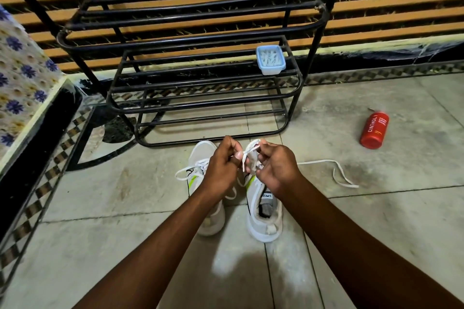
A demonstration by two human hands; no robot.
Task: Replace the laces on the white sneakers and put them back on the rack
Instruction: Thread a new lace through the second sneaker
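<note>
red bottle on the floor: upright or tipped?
Tipped. The red bottle lies on its side on the floor tiles.

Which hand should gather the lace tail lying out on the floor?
Right. The lace tail lies on the floor just beyond the right hand; the left hand, pinching the lace, would probably have to cross over.

Red bottle (374,130) lying on floor (100,195) (right); blue-rimmed box (270,59); floral cloth (22,70) left.

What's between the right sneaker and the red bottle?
Head view: a white lace trails across the floor between the right sneaker and the red bottle; the rest of that stretch is bare.
</note>
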